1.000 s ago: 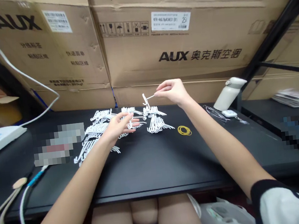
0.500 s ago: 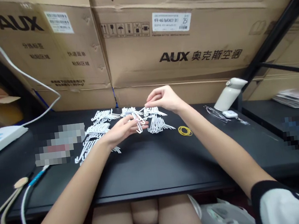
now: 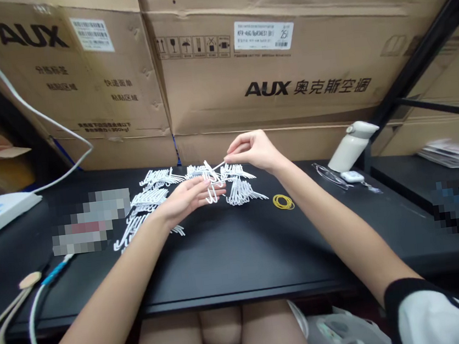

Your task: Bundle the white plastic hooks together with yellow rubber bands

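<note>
White wire hooks (image 3: 211,196) with curved ends hang at the fingers of my left hand (image 3: 183,199), whose thumb closes on them while the other fingers stretch out beneath. To the right, my right hand (image 3: 254,150) pinches the end of a thin white hook (image 3: 219,166) that slants down to the left hand. Around both hands lie bunches of similar hooks: one at the back left (image 3: 158,177), one bunch below it (image 3: 149,199), one at the front left (image 3: 136,229) partly behind my left forearm, and a bunch (image 3: 242,191) right of my left fingers.
Yellow rubber bands (image 3: 283,202) lie on the black table (image 3: 239,259). Farther right are glasses (image 3: 331,176), a white case (image 3: 352,177) and a leaning bottle (image 3: 353,146). A power strip (image 3: 5,217) and cables lie left. Large cardboard boxes (image 3: 267,107) stand behind.
The hooks at my left hand have turned, and one curved end now points up above the fingers. My right hand has shifted very slightly right with its pinched hook.
</note>
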Available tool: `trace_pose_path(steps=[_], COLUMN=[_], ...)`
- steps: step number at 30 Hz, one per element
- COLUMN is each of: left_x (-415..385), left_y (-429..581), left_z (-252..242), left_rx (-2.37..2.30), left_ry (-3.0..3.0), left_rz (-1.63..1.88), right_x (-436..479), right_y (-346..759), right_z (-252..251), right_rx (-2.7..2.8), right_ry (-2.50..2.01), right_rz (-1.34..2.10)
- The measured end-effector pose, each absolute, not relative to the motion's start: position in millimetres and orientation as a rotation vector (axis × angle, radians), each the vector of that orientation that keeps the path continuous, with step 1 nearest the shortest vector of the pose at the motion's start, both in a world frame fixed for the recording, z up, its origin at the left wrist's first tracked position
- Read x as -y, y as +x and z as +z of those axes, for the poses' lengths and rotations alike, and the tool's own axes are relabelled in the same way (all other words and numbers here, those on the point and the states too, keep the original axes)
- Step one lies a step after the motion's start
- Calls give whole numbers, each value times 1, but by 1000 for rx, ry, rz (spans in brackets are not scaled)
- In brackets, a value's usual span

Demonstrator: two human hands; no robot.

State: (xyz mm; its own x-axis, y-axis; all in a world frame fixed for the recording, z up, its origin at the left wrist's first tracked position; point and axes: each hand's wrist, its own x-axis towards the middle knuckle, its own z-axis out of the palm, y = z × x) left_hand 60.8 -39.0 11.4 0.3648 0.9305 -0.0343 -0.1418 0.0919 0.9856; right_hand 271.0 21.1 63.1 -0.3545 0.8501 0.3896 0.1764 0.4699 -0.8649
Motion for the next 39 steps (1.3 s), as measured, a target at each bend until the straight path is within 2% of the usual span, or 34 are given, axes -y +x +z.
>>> trace_pose_path(steps=[16, 28, 39], left_x=[26, 27, 27], left_y=[62, 65, 65], left_z=[-1, -4, -5], left_rx=[-1001, -1008, -1048], left_ry=[1116, 1151, 1135], left_rz=[1324, 1306, 1274], right_x=[-16, -24, -27], right_y=[253, 269, 268], right_z=[54, 58, 51], right_rx=[1697, 1893, 1974], right_ry=[-919, -866, -908], right_rz=[960, 1268, 1343])
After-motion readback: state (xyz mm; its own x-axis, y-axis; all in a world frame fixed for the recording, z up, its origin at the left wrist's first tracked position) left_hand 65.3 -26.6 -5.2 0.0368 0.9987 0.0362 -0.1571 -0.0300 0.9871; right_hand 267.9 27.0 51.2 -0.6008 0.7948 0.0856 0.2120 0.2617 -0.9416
